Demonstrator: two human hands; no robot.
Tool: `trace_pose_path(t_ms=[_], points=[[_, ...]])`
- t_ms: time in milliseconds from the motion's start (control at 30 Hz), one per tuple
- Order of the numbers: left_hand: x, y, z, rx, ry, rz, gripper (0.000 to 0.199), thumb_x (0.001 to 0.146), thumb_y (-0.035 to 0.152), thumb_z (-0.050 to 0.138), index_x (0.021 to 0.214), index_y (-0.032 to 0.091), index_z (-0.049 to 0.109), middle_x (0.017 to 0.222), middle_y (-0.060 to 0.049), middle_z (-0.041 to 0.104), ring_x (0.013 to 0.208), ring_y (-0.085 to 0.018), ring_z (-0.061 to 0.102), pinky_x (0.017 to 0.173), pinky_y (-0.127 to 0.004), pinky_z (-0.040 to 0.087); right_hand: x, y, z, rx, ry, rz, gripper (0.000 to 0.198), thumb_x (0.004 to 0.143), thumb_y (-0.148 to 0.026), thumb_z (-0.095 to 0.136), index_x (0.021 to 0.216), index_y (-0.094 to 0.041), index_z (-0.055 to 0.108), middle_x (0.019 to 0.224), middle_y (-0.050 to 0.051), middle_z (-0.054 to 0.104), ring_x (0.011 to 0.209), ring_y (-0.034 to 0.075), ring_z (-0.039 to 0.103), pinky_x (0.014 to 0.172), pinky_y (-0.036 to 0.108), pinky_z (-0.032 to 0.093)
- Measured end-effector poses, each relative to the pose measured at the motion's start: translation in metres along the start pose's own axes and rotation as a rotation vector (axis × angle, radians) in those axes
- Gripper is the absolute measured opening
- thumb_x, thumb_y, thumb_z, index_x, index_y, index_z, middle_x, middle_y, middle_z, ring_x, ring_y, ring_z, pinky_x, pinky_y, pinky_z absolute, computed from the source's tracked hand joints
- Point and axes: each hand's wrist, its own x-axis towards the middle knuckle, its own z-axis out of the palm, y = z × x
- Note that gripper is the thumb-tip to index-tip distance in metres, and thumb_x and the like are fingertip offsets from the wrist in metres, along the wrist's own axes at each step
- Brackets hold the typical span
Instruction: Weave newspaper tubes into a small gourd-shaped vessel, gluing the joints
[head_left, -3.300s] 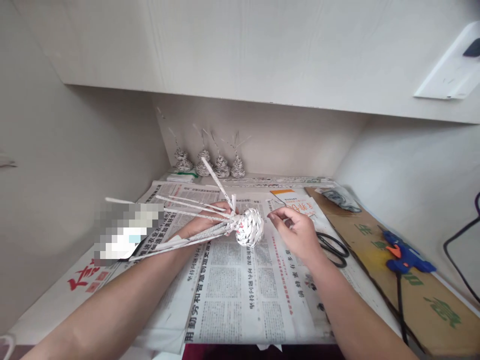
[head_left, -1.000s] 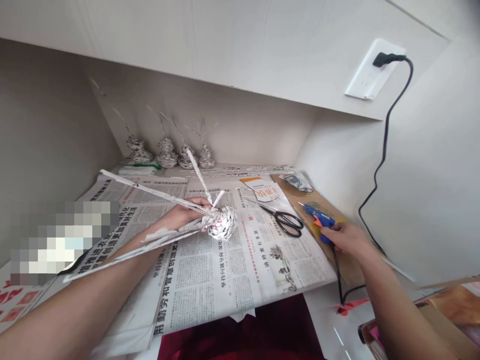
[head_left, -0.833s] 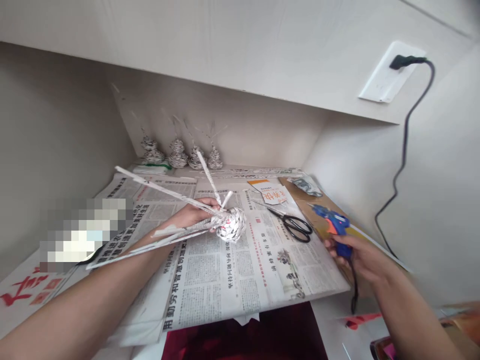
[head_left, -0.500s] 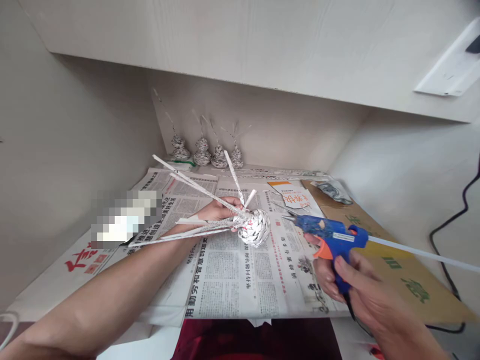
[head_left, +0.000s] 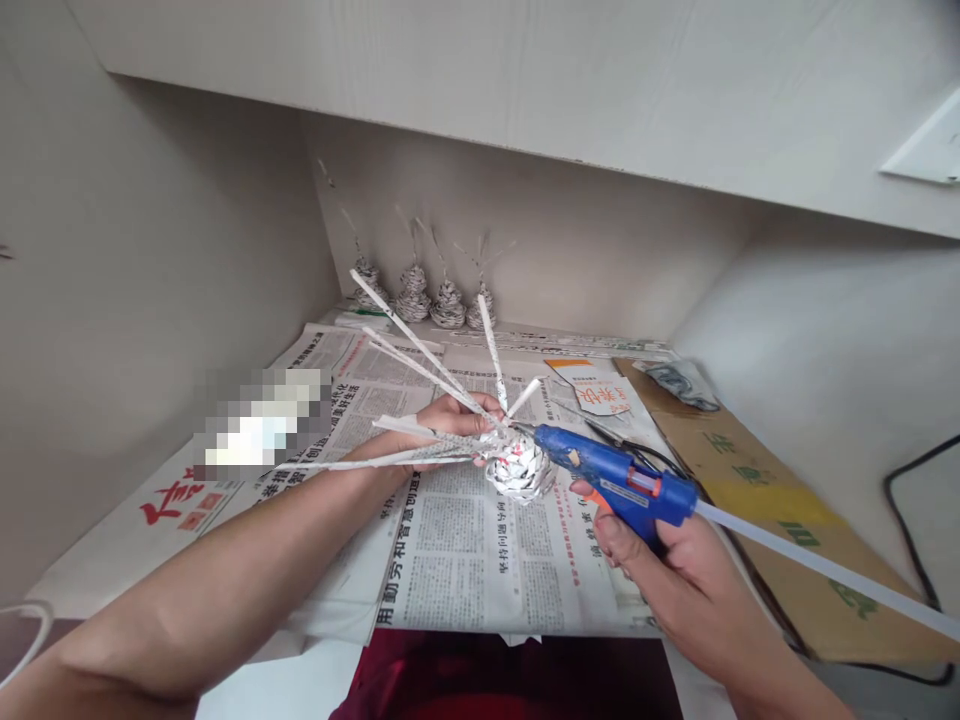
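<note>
Head view, and here it was: the person's left hand (head_left: 454,415) had its fingers closed around the neck of the round, white-and-grey ball woven from rolled newspaper (head_left: 523,478), holding it just above the printed newspaper sheets (head_left: 465,565), with the long, pale rolled-paper rods (head_left: 420,337) fanning out on the far side and to the left. In came the other half of the act! The right hand (head_left: 660,565) was wrapped firmly around the grip of the blue plastic glue gun (head_left: 611,467), a translucent white glue stick (head_left: 810,562) trailing from its back end. The slim metal nozzle (head_left: 526,429) pointed right at the neck, where the rods left the weave; whether it touched, I couldn't tell, nor whether the orange trigger (head_left: 596,498) was squeezed. To my eye, good work here called for a steady left grip, fingertips clear of the hot tip, one small dab pressed deep into the joint, a light squeeze, and the loose rods well away from the glue.
</note>
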Motion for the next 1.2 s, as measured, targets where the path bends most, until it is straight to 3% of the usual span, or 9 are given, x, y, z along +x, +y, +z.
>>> trace_pose_path(t_ms=[67,233,467,633,867,1033,1200], points=[[0.0,0.0,0.0,0.008,-0.007,0.005,0.027,0.067,0.028,0.08,0.079,0.012,0.061,0.061,-0.002,0.063,0.047,-0.011,0.056,0.042,-0.022,0.04,0.0,0.001,0.0,-0.006,-0.006,-0.001,0.04,0.091,-0.042,0.055,0.126,-0.025,0.059,0.126,0.008,0.063,0.123,0.029,0.053,0.107,0.049,0.04],[-0.001,-0.001,0.001,0.016,-0.009,0.011,0.026,0.069,0.028,0.079,0.078,0.012,0.061,0.061,-0.002,0.063,0.045,-0.01,0.056,0.042,-0.022,0.04,0.001,0.004,0.0,-0.026,-0.011,-0.004,0.045,0.091,-0.041,0.055,0.133,-0.025,0.055,0.133,0.008,0.06,0.127,0.03,0.051,0.11,0.052,0.036],[-0.001,0.002,0.001,0.046,0.001,-0.01,0.029,0.067,0.029,0.081,0.077,0.01,0.061,0.061,-0.002,0.063,0.046,-0.011,0.057,0.042,-0.022,0.042,0.002,0.007,0.001,-0.082,-0.031,-0.025,0.039,0.092,-0.038,0.054,0.129,-0.027,0.056,0.12,0.006,0.065,0.114,0.027,0.059,0.101,0.045,0.046],[0.001,0.004,0.0,0.115,-0.003,-0.03,0.032,0.065,0.031,0.083,0.077,0.01,0.062,0.061,-0.001,0.064,0.047,-0.011,0.057,0.044,-0.022,0.043,0.0,0.0,-0.003,-0.231,-0.065,-0.072,0.022,0.093,-0.036,0.051,0.111,-0.026,0.06,0.104,0.005,0.066,0.1,0.025,0.061,0.088,0.04,0.051],[-0.001,0.006,0.002,0.151,0.01,-0.039,0.03,0.065,0.032,0.083,0.075,0.011,0.063,0.062,-0.001,0.065,0.052,-0.011,0.059,0.048,-0.021,0.044,-0.003,-0.008,-0.005,-0.347,-0.05,-0.132,0.015,0.095,-0.035,0.047,0.104,-0.026,0.056,0.102,0.004,0.063,0.098,0.023,0.06,0.083,0.036,0.05],[-0.003,0.008,0.004,0.146,0.037,-0.049,0.027,0.064,0.03,0.083,0.074,0.012,0.065,0.062,-0.001,0.065,0.055,-0.011,0.06,0.055,-0.023,0.047,0.0,-0.011,0.002,-0.39,0.016,-0.199,0.014,0.096,-0.035,0.043,0.094,-0.025,0.053,0.089,0.003,0.059,0.084,0.021,0.058,0.074,0.036,0.05],[-0.003,0.006,0.003,0.158,0.04,-0.064,0.027,0.065,0.03,0.082,0.075,0.012,0.065,0.06,-0.001,0.066,0.048,-0.011,0.058,0.052,-0.023,0.046,0.001,-0.01,0.003,-0.409,0.02,-0.248,0.008,0.094,-0.03,0.044,0.092,-0.025,0.049,0.09,0.004,0.057,0.08,0.021,0.057,0.068,0.034,0.05]])
